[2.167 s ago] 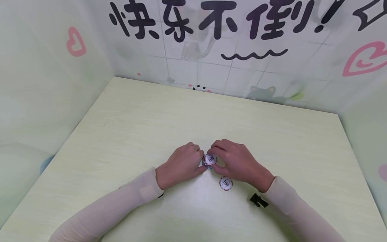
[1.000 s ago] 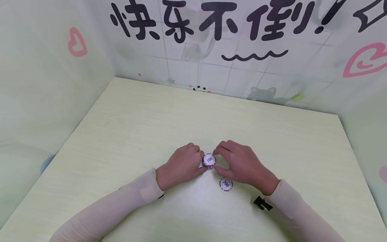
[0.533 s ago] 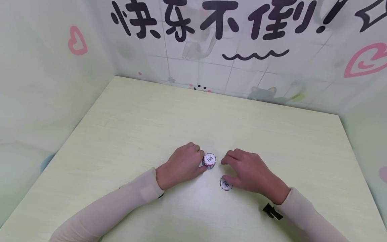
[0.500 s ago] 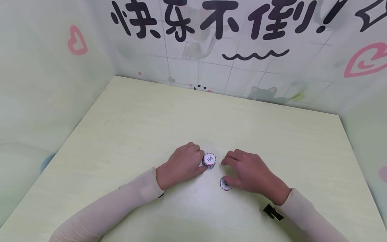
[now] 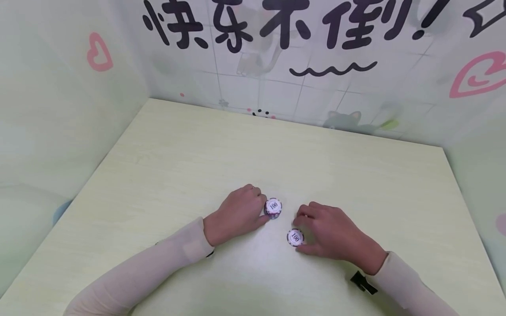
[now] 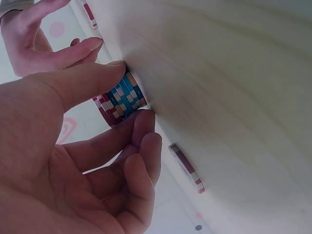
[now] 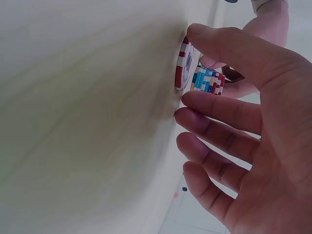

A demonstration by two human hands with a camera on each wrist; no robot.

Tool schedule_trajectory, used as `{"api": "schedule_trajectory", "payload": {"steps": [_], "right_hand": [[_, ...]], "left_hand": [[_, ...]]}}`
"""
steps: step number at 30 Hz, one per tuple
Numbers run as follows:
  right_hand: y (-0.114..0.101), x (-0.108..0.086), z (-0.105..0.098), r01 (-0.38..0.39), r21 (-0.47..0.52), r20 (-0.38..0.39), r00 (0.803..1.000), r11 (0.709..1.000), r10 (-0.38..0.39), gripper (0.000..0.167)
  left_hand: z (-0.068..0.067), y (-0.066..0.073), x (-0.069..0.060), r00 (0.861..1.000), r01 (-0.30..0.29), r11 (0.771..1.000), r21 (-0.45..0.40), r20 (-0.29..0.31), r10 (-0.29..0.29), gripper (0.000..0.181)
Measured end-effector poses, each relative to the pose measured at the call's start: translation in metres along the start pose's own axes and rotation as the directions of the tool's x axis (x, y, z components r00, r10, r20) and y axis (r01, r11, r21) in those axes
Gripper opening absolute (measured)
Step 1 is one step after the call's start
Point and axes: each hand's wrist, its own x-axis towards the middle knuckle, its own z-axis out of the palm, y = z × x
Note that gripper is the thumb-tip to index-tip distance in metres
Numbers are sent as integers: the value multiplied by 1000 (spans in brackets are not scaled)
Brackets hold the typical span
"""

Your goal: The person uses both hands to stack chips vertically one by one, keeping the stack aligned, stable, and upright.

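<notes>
In the head view my left hand point(image 5: 239, 215) holds a short stack of poker chips point(image 5: 273, 207) at the table's middle; the top chip reads 100. The left wrist view shows its thumb and curled forefinger on opposite sides of the stack point(image 6: 124, 97), which has blue chips below red ones. My right hand point(image 5: 332, 232) is at a loose poker chip point(image 5: 295, 237), also marked 100, lying flat. Its thumb and forefinger stand at opposite edges of this chip point(image 7: 183, 66), not visibly closed on it; the other fingers are loosely bent.
Another red-and-white chip point(image 6: 186, 168) lies on the table beyond my left fingers, hidden in the head view. Printed walls point(image 5: 276, 87) enclose the pale table point(image 5: 221, 145) at the back and sides. A black clip point(image 5: 363, 283) hangs by my right sleeve.
My right hand let go of the stack's top chip and moved right and nearer me, to the loose chip. My left hand stays at the stack.
</notes>
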Motion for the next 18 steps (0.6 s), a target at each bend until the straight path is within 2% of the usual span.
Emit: {"api": "schedule_trajectory", "payload": {"steps": [13, 18], "right_hand": [[-1, 0, 4, 44, 9, -21, 999, 999, -44, 37], [-1, 1, 4, 64, 6, -37, 997, 998, -64, 33]], "left_hand": [[-2, 0, 0, 1000, -1, 1000, 4, 16, 1, 35], [-2, 0, 0, 1000, -10, 1000, 4, 1, 10, 35]]}}
